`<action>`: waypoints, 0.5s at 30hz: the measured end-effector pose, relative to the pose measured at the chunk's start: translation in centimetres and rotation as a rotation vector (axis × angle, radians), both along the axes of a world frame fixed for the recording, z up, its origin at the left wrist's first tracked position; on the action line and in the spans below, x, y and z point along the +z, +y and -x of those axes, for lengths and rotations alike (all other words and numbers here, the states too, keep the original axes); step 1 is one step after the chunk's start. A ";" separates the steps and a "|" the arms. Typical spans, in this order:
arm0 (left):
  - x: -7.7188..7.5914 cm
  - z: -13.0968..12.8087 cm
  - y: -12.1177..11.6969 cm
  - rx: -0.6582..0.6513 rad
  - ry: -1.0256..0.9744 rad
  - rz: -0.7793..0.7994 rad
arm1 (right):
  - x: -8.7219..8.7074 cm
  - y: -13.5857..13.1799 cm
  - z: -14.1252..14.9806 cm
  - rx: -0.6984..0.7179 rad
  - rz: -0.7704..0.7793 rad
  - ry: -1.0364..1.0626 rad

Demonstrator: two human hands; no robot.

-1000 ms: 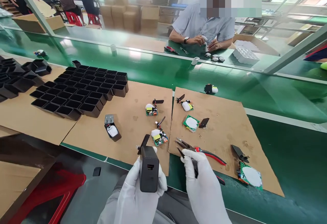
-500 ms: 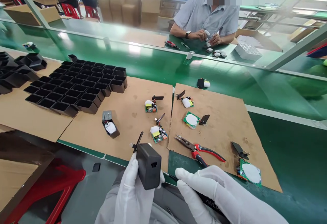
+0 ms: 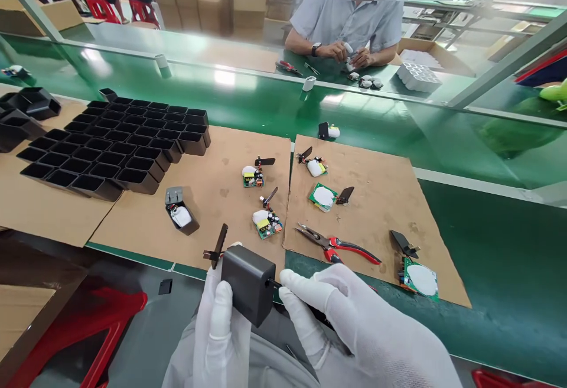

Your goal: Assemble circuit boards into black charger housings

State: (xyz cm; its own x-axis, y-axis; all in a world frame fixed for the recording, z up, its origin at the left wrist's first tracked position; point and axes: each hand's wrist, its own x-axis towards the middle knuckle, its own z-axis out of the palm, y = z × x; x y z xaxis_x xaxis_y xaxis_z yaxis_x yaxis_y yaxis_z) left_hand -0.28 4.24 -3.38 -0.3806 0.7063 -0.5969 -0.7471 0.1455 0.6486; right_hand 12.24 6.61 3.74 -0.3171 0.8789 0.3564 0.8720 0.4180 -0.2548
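My left hand (image 3: 221, 323), white-gloved, is closed around a black plastic adapter housing (image 3: 248, 281). A black end plate with metal prongs (image 3: 217, 249) sticks out at the housing's far left end. My right hand (image 3: 330, 311), gloved too, pinches a slim black pointed tool (image 3: 275, 284). The tool's tip is at the small opening in the housing's right-hand face; how deep it goes is hidden. Most of the tool's body lies behind my fingers, so its exact kind cannot be made out. Red-handled pliers (image 3: 336, 246) lie just beyond my right hand.
Many open black housings (image 3: 110, 146) stand at left. One filled housing (image 3: 181, 214) lies nearer. Circuit boards with plates, such as one board (image 3: 268, 224), are spread over the cardboard (image 3: 221, 199). A person (image 3: 345, 28) works across the green bench (image 3: 248, 101). A red stool (image 3: 88, 329) is lower left.
My left hand has turned the housing so its slotted face points right. My right hand has brought the tool's tip up to that opening. The whole view has shifted slightly.
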 end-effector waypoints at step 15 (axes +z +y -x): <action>-4.7 3.5 -3.0 -0.004 0.191 0.065 | -0.7 0.4 0.5 -0.047 0.393 0.020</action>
State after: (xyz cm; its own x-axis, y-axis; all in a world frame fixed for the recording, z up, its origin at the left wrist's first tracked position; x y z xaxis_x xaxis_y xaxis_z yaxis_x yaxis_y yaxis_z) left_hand -3.74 1.27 -8.04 -0.4887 0.6703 -0.5585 -0.6107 0.1943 0.7676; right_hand 11.79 6.99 3.07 -0.2693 0.9630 -0.0047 0.8813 0.2445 -0.4045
